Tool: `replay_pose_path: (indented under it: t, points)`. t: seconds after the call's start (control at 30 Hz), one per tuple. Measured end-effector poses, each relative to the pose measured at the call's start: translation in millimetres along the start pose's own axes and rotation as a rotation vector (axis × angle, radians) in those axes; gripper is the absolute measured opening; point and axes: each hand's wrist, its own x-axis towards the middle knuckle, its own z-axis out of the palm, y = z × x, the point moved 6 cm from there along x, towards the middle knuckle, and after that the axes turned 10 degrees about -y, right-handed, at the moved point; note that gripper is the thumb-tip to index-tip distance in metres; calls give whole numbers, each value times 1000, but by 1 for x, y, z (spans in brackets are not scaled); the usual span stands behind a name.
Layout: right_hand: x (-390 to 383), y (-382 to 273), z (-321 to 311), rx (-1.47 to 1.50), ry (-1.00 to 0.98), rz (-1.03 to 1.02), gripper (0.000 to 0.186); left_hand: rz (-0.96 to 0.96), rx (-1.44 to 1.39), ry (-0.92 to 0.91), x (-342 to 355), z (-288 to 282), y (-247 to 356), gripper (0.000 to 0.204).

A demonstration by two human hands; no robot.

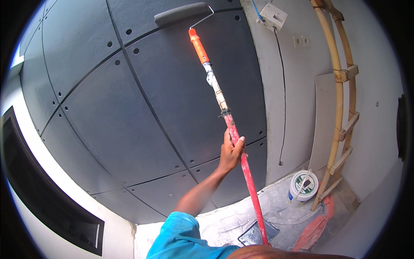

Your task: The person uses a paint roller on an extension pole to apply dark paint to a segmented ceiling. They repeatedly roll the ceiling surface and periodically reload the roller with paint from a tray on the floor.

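My left hand [232,150] is closed round a red pole [252,183], with the thumb along its right side. A paint roller [199,46] with an orange handle is fixed to the pole's upper end through a whitish, paint-spotted section tied with wire. Its dark grey sleeve [181,14] lies against the grey panelled wall [189,90], near a horizontal groove at the top. At the lower edge my right arm [284,251] shows in part, where the pole's lower end passes out of sight. The fingers of my right hand are hidden.
A bamboo ladder [337,108] leans at the right beside a pale board [324,116]. Below stand a white paint bucket [303,186] and a paint tray [258,233] on a floor sheet [224,222]. A black cable [283,86] hangs from an open socket box [273,16].
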Motion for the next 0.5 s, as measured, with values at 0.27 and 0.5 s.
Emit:
replay_pose_path:
  t: [0.27, 0.5]
  points:
    - [3, -40, -40, -6, 81, -112, 23, 99, 33, 41, 51, -17, 41, 53]
    - [-18, -30, -33, 14, 107, -66, 24, -34, 34, -39, 7, 5, 13, 58]
